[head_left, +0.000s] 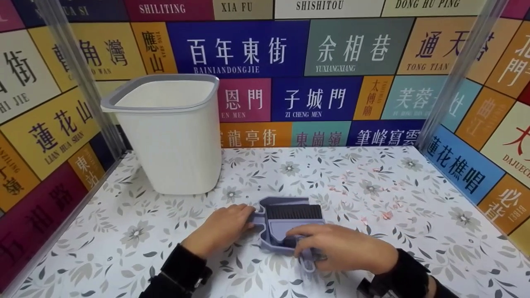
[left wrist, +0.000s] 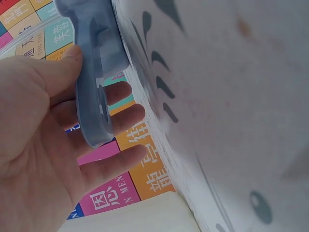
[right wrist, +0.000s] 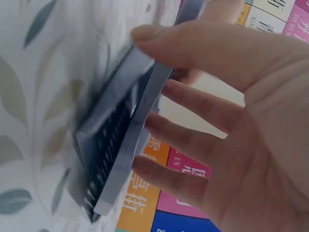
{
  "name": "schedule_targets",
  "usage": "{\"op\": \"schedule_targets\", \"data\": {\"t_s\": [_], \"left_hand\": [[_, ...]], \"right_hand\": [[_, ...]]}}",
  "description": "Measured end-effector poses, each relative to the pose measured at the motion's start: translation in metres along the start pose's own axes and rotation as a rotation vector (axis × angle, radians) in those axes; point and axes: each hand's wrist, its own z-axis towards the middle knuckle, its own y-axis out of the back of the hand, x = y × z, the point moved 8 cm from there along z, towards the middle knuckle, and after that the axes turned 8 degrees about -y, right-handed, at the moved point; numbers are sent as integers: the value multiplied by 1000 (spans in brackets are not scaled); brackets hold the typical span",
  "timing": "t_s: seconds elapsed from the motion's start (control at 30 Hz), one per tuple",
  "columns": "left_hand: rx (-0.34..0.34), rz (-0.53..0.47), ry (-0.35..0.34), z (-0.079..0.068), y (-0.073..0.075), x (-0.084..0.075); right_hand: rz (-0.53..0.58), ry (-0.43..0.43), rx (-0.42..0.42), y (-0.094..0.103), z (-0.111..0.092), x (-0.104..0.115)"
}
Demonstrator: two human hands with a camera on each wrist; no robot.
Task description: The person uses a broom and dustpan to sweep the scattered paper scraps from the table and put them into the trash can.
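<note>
A grey-purple dustpan lies on the patterned tabletop. My left hand holds its handle at the left side, thumb on one face and fingers on the other in the left wrist view. Within the dustpan sits a small brush, its black bristles facing away from me. My right hand grips the brush near its handle, over the dustpan's right front side. Thumb and fingers lie on opposite sides of it in the right wrist view.
A tall white bin with a grey rim stands at the back left. Pink scraps are scattered on the white, leaf-patterned tabletop to the right. Walls with coloured sign panels enclose the back and sides.
</note>
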Motion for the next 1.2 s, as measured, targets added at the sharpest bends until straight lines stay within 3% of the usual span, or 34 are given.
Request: {"op": "schedule_targets", "data": {"t_s": [0.4, 0.73, 1.0, 1.2], "left_hand": [[-16, 33, 1, -1, 0, 0], [-4, 29, -1, 0, -1, 0], [10, 48, 11, 1, -2, 0], [10, 44, 18, 0, -2, 0]], "right_hand": [[68, 42, -276, 42, -10, -15], [-19, 93, -625, 54, -12, -17], [-17, 52, -722, 70, -21, -16], [-28, -51, -776, 91, -32, -21]]}}
